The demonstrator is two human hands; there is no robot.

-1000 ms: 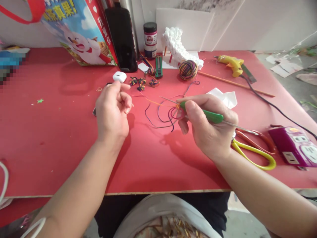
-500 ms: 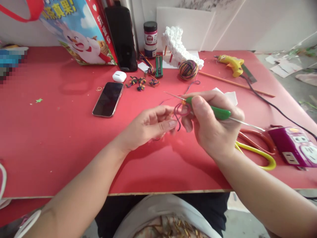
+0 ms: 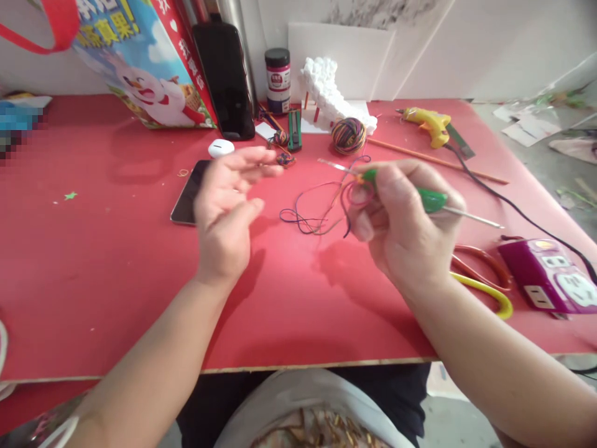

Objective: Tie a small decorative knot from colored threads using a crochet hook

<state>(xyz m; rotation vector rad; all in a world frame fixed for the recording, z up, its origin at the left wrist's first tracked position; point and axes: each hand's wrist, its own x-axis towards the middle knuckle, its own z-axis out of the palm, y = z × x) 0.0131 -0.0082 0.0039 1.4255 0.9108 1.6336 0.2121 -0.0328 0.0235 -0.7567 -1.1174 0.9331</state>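
Note:
My right hand (image 3: 410, 218) is closed round a green-handled crochet hook (image 3: 431, 200), its thin metal shaft pointing left. Loops of multicoloured yarn (image 3: 359, 193) hang by the front of the handle, near my fingertips. Loose yarn trails over the red table to the left of that hand and up towards a yarn ball (image 3: 349, 135). My left hand (image 3: 228, 218) is raised with fingers apart and holds nothing. It hovers over the right side of a phone (image 3: 185, 200) and hides part of it. Beyond its fingertips lies a small knotted yarn piece (image 3: 285, 160).
A white earbud case (image 3: 221, 148), a jar (image 3: 278, 81), a green cutter (image 3: 295, 130) and a white beaded form (image 3: 326, 87) stand behind. On the right lie a yellow glue gun (image 3: 429, 123), an orange stick (image 3: 438, 160), scissors (image 3: 501, 305) and a purple power socket (image 3: 545, 274).
My left hand has let go of the yarn and moved left and up, with its fingers opening. My right hand, still holding the hook, has shifted slightly right.

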